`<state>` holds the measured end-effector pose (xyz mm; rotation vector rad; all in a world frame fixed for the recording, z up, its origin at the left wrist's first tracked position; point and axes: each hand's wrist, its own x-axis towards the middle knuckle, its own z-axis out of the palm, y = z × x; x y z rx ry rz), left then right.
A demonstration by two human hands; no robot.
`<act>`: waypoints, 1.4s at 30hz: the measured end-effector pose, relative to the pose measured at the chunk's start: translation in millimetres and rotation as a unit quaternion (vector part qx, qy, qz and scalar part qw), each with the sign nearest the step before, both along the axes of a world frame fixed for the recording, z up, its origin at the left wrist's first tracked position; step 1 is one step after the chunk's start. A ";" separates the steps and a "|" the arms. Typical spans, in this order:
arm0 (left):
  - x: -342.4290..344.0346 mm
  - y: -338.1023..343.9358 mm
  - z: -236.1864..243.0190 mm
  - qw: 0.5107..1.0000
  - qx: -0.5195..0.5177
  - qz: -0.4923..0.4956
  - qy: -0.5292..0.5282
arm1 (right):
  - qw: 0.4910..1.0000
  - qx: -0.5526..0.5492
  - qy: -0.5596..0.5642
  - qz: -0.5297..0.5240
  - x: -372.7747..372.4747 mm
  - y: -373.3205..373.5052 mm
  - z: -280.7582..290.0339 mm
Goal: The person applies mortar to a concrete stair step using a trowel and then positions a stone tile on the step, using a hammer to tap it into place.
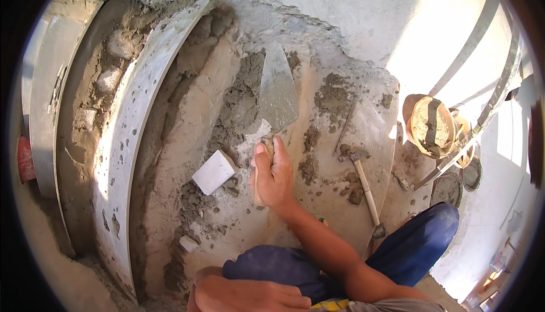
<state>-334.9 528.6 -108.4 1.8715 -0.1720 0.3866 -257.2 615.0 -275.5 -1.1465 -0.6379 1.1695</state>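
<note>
My right hand (275,173) is closed around the wooden handle of a trowel (278,93). The trowel's grey, mortar-smeared blade points away from me, over a strip of wet mortar (241,102). Left of that hand, a whitish block (214,172) lies tilted on crumbled mortar. Nearer to me is a smaller broken piece (188,243). At the bottom, my left hand (255,295) rests by my bent left leg, fingers loosely extended and holding nothing; the lower edge cuts it off.
A long board (142,96) stands along the left, beside a mortar-filled channel with blocks (108,79). On the right lie a hammer (367,193) and a thin rod (346,123). Beyond are a bucket of mortar (432,127) and metal legs (479,122). Rough wall edge (318,28) ahead.
</note>
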 end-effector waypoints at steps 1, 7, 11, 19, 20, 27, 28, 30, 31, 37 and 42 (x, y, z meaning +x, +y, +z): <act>-1.0 3.5 -0.8 1.000 0.002 -0.018 0.002 | 0.998 -0.025 0.042 0.030 7.6 -6.1 0.3; -1.9 14.3 -0.5 0.999 -0.019 -0.042 0.010 | 0.977 -0.136 0.152 0.066 23.6 -23.2 3.7; -0.6 17.7 0.3 0.998 -0.009 -0.059 0.017 | 0.961 -0.188 0.187 0.072 23.2 -14.1 17.4; 5.8 24.2 2.7 0.994 0.002 -0.102 0.028 | 0.957 -0.168 0.190 0.139 25.3 47.0 -2.4; 8.2 24.2 2.7 0.994 0.005 -0.108 0.026 | 0.956 -0.167 0.192 0.145 29.5 53.5 -5.0; 11.6 25.8 1.7 0.991 0.013 -0.131 0.025 | 0.948 -0.114 0.231 0.190 56.5 38.3 -29.4; 11.1 25.3 -0.1 0.991 0.012 -0.132 0.024 | 0.947 -0.110 0.233 0.191 59.9 31.5 -31.3; 11.3 24.8 1.6 0.991 0.013 -0.133 0.029 | 0.947 -0.104 0.235 0.194 62.8 22.0 -31.2; 11.0 25.1 2.1 0.991 0.015 -0.133 0.029 | 0.948 -0.105 0.232 0.193 64.0 18.4 -31.5; 9.4 22.1 6.8 0.989 0.030 -0.141 0.038 | 0.979 -0.091 -0.027 0.180 64.1 20.0 -30.7; 13.8 25.6 14.2 0.982 0.062 -0.169 0.049 | 0.904 0.095 -0.417 -0.009 67.6 50.9 -39.3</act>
